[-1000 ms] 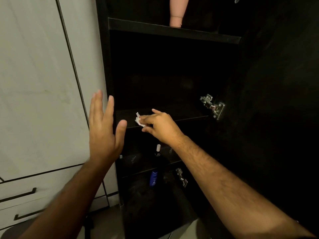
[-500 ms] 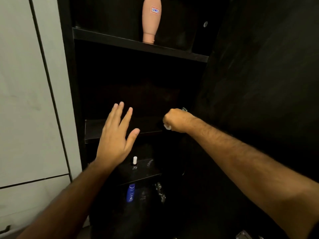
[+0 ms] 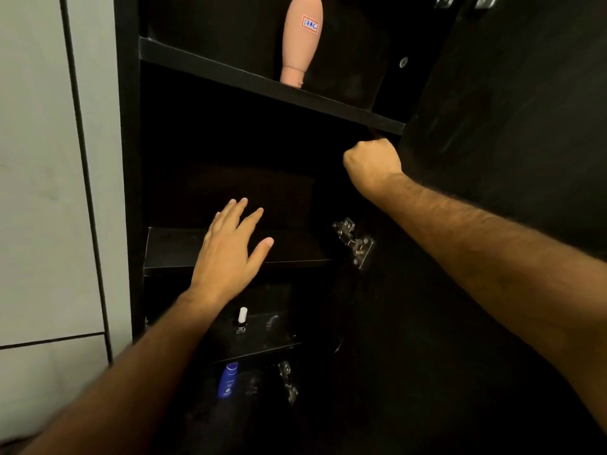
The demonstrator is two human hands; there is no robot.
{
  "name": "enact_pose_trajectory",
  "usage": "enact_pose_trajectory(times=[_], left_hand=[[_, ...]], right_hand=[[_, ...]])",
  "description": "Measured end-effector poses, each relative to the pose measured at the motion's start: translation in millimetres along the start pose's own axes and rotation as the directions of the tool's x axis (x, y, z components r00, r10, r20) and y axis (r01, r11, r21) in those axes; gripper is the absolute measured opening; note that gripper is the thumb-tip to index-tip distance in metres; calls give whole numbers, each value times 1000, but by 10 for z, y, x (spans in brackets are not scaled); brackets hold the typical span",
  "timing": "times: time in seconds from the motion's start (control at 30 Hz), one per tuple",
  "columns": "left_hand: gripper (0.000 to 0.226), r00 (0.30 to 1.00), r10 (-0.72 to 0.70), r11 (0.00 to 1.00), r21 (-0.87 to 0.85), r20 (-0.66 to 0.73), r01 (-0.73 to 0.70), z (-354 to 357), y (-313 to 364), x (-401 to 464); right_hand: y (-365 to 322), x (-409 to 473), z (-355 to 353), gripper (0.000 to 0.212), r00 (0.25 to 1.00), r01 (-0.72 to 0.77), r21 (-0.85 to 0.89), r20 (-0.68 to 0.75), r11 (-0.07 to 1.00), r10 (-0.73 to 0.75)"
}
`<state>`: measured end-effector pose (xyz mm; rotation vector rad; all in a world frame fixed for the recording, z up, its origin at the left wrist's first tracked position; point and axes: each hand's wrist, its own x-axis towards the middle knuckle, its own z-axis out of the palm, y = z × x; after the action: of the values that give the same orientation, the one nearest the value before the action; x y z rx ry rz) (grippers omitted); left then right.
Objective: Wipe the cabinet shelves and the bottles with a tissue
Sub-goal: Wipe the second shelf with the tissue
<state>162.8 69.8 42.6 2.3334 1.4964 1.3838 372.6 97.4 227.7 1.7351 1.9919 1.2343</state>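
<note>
The right hand [image 3: 372, 167] is raised with its back to the camera, fingers clenched into a fist just under the right end of the upper black cabinet shelf [image 3: 272, 85]. The tissue is not visible, so I cannot tell whether the fist grips it. The left hand [image 3: 230, 249] reaches forward with fingers straight and spread, palm down, over the dark middle shelf [image 3: 170, 251]; contact is unclear. A peach-coloured plastic bottle with a small label [image 3: 300, 37] stands cap-down on the upper shelf, long axis vertical. A small dark bottle with a white cap [image 3: 241, 320] stands upright on a lower shelf, and a blue bottle [image 3: 227, 379] stands below it. A metal hinge [image 3: 354, 244] sits beside the open black door [image 3: 512, 110].
</note>
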Motion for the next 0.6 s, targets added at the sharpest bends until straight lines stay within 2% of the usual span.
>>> enact_pose_trajectory(times=[0.07,0.17,0.33,0.4,0.5,0.6], left_hand=[[56,1000,16,1000,-10,13,-16,18,-22,12],[54,999,43,999,-34,26,-42,17,-26,79],[53,995,74,993,-94,60,-68,-30,-76,145],[54,994,76,991,-115,83,-67,-44,-120,132],[54,992,87,987,-145,95,-73,-48,-166,102],[54,990,92,985,-155,105,-75,-53,-189,94]], right_hand=[[-87,-22,62,28,996,-36,-68,80,997,42],[-201,-200,266,62,954,-35,-159,288,987,80],[-485,-452,359,92,890,-34,-91,451,995,72],[-495,-388,283,101,873,-76,-149,467,986,138],[-353,-186,153,103,882,-154,-220,410,963,234],[-150,-24,84,102,906,-184,-221,340,958,253]])
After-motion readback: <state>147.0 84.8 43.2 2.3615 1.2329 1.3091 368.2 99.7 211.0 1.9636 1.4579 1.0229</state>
